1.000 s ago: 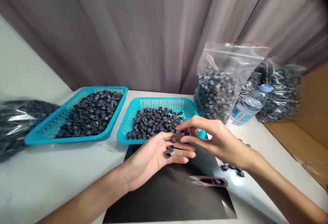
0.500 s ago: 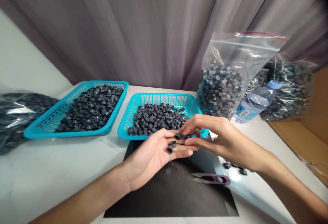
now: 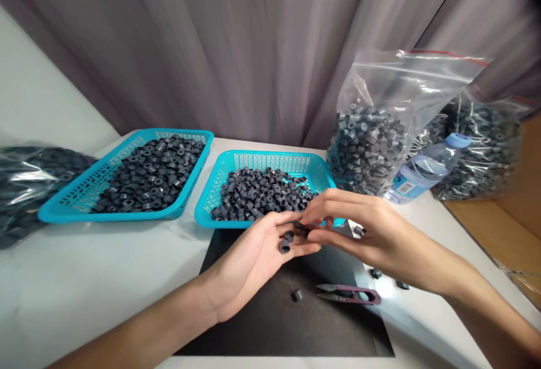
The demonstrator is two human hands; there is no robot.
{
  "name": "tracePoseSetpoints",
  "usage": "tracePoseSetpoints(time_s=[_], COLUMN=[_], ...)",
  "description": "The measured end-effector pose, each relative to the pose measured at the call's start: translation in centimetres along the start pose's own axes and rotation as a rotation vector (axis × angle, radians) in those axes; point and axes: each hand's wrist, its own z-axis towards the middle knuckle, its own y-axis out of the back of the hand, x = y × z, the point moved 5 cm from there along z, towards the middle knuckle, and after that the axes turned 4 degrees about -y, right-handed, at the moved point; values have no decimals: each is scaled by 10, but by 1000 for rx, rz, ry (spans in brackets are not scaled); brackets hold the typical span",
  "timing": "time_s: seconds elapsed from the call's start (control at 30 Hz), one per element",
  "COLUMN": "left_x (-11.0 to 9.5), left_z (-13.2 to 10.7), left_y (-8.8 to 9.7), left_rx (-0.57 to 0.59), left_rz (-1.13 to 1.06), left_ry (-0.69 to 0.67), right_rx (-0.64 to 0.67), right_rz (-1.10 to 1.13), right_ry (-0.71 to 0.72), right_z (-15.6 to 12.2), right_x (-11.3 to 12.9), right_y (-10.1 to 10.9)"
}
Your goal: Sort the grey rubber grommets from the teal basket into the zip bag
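Observation:
My left hand (image 3: pixel 257 256) lies palm up over a black mat (image 3: pixel 270 318), fingers loosely curled, with a few small dark rubber rings (image 3: pixel 286 240) resting on them. My right hand (image 3: pixel 359 234) reaches across from the right and pinches one ring at my left fingertips. Both hands hover just in front of the nearer teal basket (image 3: pixel 220 180), which is heaped with the same dark rings. One loose ring (image 3: pixel 297 295) lies on the mat below the hands.
A second teal basket (image 3: pixel 71 205) of rings sits at the left. Clear zip bags of rings (image 3: pixel 372 143) and a water bottle (image 3: pixel 422 172) stand at the right. Small purple snips (image 3: pixel 350 294) lie on the mat. A dark bag (image 3: pixel 25 183) is at far left.
The hands stay together in front of the basket. A ring has dropped from them onto the black mat. The view has shifted slightly upward and right.

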Motion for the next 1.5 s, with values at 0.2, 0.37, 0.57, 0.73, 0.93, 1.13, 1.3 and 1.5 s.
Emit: tracePoseSetpoints(time_s=[0.2,0.37,0.57,0.73,0.93,1.13,1.3,1.5], left_x=[0,0,-2,-2,-8,-10,-9,-5], left_z=[-5,-8,-9,-10,-7,-4,-6,-5], left_y=[-7,-7,-3,-3,-5,-2,-4,-4], left_rx=[4,22,-25,25,109,161,190,183], left_rz=[-31,-35,25,30,65,48,57,85], left_ry=[-10,25,52,22,-21,0,11,13], right_rx=[-94,-85,247,193,342,306,273,104], right_rz=[-91,-138,-342,-444,-680,-802,-661,-355], right_ry=[27,-42,-17,-15,75,-18,51,-54], right_z=[0,-14,-36,-37,-48,-25,-27,-35], right_x=[11,20,19,23,22,3,-4,3], right_y=[-2,13,1,-1,-44,-78,-56,10])
